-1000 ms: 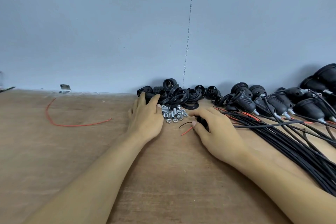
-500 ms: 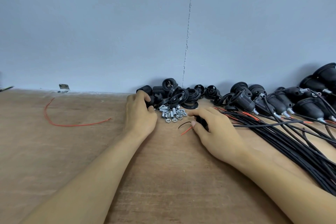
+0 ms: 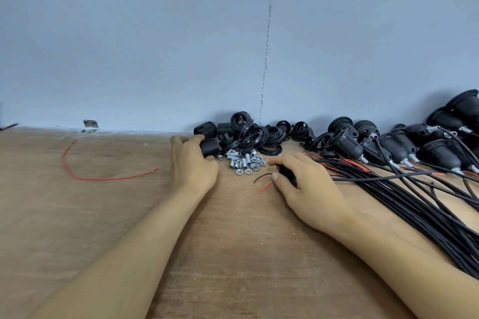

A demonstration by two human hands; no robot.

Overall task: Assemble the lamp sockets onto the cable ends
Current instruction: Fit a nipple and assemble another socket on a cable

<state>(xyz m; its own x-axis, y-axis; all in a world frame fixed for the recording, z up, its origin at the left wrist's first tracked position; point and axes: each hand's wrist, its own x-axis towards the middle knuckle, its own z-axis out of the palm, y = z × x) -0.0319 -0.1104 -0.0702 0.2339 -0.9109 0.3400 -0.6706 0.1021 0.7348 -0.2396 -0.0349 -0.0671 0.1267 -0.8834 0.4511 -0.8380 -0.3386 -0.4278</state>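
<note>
My left hand (image 3: pixel 193 167) is closed around a black threaded socket shell (image 3: pixel 210 147) at the left edge of a pile of black socket parts and rings (image 3: pixel 248 134) by the wall. My right hand (image 3: pixel 308 189) rests on the wooden table (image 3: pixel 233 254) and grips a black cable end (image 3: pixel 286 172). A bare red wire and a black wire (image 3: pixel 263 181) stick out to the left of my thumb. A small heap of silver threaded tubes and nuts (image 3: pixel 245 162) lies between my hands.
A bundle of black cables (image 3: pixel 414 197) runs from the right edge towards the middle. Several assembled sockets (image 3: pixel 388 146) lie along the wall at the right. A loose red wire (image 3: pixel 98 172) lies at the left, with a metal bracket (image 3: pixel 90 125) behind it.
My left hand slid left off the pile's front and closed on the black threaded shell, pulling it slightly toward me. My right hand stayed put on the cable end.
</note>
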